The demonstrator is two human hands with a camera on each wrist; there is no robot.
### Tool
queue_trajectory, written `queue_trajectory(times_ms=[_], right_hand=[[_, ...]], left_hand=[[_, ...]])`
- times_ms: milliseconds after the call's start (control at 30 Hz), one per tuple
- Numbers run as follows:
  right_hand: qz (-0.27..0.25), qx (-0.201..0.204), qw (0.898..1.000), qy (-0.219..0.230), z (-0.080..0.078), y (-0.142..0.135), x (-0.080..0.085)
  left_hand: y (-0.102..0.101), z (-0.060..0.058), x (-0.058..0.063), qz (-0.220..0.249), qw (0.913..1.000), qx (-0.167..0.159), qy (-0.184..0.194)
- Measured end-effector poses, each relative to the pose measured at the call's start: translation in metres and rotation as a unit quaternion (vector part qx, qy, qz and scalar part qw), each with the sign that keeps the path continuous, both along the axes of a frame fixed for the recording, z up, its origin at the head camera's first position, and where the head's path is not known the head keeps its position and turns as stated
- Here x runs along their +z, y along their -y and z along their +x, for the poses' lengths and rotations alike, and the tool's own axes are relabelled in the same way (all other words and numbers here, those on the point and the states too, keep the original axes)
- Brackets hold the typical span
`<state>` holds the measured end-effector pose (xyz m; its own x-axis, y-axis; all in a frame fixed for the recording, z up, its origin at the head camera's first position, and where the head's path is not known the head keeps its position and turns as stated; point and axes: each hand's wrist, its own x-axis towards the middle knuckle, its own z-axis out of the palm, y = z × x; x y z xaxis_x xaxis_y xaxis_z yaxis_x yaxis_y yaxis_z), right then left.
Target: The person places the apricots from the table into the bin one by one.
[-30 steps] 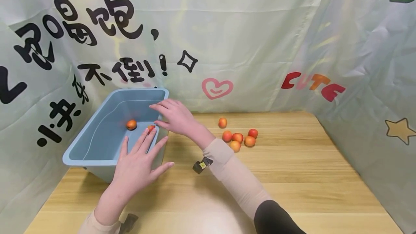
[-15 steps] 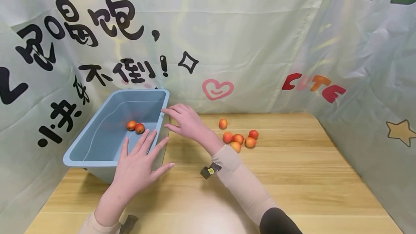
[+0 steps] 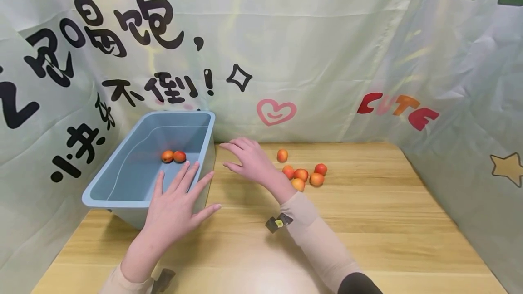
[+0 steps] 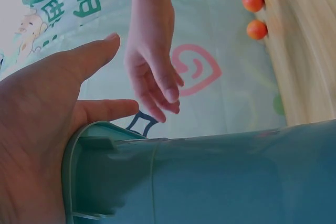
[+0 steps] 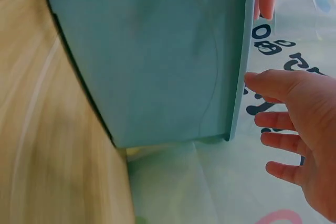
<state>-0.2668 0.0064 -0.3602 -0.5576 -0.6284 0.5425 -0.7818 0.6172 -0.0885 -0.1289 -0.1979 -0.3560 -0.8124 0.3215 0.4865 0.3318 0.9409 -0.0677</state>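
Observation:
A blue plastic tub (image 3: 149, 203) stands at the left of the table with two small orange-red fruits (image 3: 173, 156) side by side on its floor. My left hand (image 3: 173, 212) lies over the tub's near right rim, fingers spread and straight; the left wrist view shows its palm (image 4: 39, 114) against the rim. To the right of the tub, above the table, hovers my right hand (image 3: 253, 160), holding nothing, with relaxed, parted fingers. In the right wrist view its fingers (image 5: 278, 140) are apart from each other beside the tub's wall (image 5: 142, 66).
Several more orange-red fruits (image 3: 301, 175) lie in a loose group on the wooden table (image 3: 388, 221), right of the right hand. A printed cloth (image 3: 318, 58) hangs behind the table and along both sides.
My right hand has withdrawn from over the tub's rim, moving right toward the loose fruits. The second fruit in the tub has rolled up beside the first. My left hand stays put.

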Motion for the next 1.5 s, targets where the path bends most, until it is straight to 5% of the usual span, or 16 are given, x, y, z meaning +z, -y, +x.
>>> queue_trajectory(times_ms=[1000, 1500], right_hand=[[0.061, -0.015, 0.997, -0.04, 0.014, -0.075, -0.037], [0.107, -0.008, 0.994, -0.004, 0.023, -0.109, -0.054]], left_hand=[[-0.002, -0.001, -0.001, 0.002, 0.9998, 0.006, 0.017], [-0.003, 0.0, 0.003, 0.002, 0.9996, 0.01, 0.025]])
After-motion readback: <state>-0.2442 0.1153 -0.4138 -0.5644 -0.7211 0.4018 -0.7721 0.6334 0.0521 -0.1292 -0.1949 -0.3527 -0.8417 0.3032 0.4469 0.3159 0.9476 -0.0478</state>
